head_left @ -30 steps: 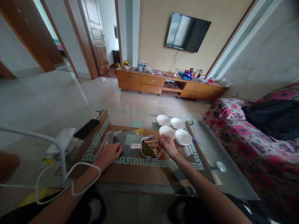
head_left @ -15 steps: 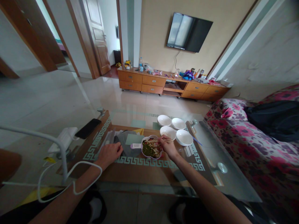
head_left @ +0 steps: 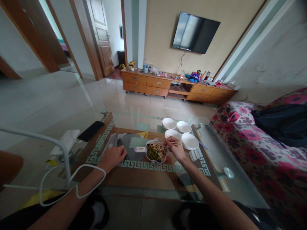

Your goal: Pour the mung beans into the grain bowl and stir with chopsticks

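A flower-shaped bowl [head_left: 155, 152] full of mixed beans and grains sits on the glass table [head_left: 153, 179]. My right hand [head_left: 176, 148] is closed round a pair of chopsticks [head_left: 173, 143], their tips over the bowl's far side. My left hand [head_left: 112, 157] rests on the table left of the bowl, fingers loosely curled on a grey sheet [head_left: 133, 146]. Several empty white bowls [head_left: 189, 141] stand just behind and to the right of the bean bowl.
A black phone [head_left: 90, 131] and a white charger block [head_left: 66, 141] lie at the table's left end, with a white cable [head_left: 72, 179] looping over my left forearm. A floral sofa [head_left: 259, 150] runs along the right. A wooden TV cabinet [head_left: 177, 88] stands across the tiled floor.
Nearly nothing differs. The view has shifted slightly, and my right hand with the chopsticks stays over the bean bowl; my left hand has not moved.
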### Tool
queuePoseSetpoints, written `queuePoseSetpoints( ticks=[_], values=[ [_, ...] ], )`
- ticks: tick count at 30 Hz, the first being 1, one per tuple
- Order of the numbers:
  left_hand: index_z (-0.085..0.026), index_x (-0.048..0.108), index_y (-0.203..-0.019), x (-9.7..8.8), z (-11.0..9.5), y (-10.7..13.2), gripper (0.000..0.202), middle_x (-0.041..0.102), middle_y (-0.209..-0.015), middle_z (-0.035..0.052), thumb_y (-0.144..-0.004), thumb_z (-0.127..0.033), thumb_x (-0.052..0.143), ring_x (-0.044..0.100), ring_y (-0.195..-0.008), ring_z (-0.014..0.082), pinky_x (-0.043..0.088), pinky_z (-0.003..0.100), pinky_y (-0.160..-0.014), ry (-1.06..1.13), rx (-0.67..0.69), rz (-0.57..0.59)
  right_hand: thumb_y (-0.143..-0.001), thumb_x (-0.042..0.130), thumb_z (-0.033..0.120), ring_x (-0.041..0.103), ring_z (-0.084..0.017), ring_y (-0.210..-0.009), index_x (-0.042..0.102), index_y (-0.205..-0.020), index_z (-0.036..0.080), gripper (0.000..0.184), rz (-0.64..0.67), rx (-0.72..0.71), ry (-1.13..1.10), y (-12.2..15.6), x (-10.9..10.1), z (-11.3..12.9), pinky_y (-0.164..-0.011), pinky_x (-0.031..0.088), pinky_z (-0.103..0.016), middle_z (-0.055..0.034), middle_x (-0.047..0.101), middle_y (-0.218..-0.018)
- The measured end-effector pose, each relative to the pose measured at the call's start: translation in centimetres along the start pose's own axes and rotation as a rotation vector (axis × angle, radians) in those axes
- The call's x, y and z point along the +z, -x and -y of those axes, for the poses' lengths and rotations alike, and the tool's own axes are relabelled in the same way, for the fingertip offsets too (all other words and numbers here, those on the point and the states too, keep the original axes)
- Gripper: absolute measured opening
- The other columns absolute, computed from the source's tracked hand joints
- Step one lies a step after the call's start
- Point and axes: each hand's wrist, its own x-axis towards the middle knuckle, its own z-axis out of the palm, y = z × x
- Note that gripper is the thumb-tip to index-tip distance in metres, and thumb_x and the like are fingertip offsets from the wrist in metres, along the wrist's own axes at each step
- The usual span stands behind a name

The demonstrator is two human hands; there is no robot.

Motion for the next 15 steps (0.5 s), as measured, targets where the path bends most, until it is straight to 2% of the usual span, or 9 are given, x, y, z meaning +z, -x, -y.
queuePoseSetpoints(
  ticks=[4, 7, 11, 15],
  values=[
    [-0.02, 0.073, -0.099, 0.0, 0.0, 0.0, 0.039, 0.08, -0.092, 0.0161, -0.107, -0.035, 0.038, 0.078, -0.092, 0.0372, 0.048, 0.041, -0.074, -0.011, 0.006, 0.003, -0.089, 0.068, 0.053, 0.051, -0.015, -0.052, 0.066, -0.072, 0.022, 0.036, 0.019, -0.074, 0.078, -0.1, -0.6, 0.0, -0.05, 0.041, -0.028, -0.0045, 0.072, -0.069],
    [-0.02, 0.073, -0.099, 0.1, 0.1, 0.0, 0.039, 0.08, -0.093, 0.015, -0.107, -0.036, 0.038, 0.078, -0.092, 0.0362, 0.048, 0.04, -0.073, -0.026, 0.003, 0.003, -0.092, 0.067, 0.048, 0.059, -0.018, -0.058, 0.066, -0.073, 0.022, 0.032, 0.072, -0.165, 0.135, 0.2, -0.7, 0.1, -0.055, 0.046, -0.03, -0.0037, 0.071, -0.069],
    [-0.02, 0.072, -0.099, 0.2, 0.1, -0.1, 0.039, 0.08, -0.092, 0.0144, -0.108, -0.037, 0.038, 0.078, -0.091, 0.0346, 0.047, 0.039, -0.073, -0.034, 0.002, -0.003, -0.093, 0.068, 0.036, 0.069, -0.021, -0.068, 0.071, -0.083, 0.023, 0.017, 0.201, -0.287, 0.254, 0.9, -0.8, -0.3, -0.063, 0.051, -0.031, -0.0031, 0.075, -0.076],
    [-0.021, 0.071, -0.097, 0.2, 0.1, -0.1, 0.039, 0.08, -0.091, 0.0136, -0.108, -0.037, 0.038, 0.078, -0.09, 0.0339, 0.047, 0.039, -0.073, -0.022, 0.005, 0.002, -0.098, 0.063, 0.029, 0.072, -0.021, -0.069, 0.072, -0.09, 0.023, 0.013, 0.299, -0.412, 0.445, 1.2, -1.0, -0.6, -0.065, 0.051, -0.03, -0.0033, 0.077, -0.081]
  ],
)
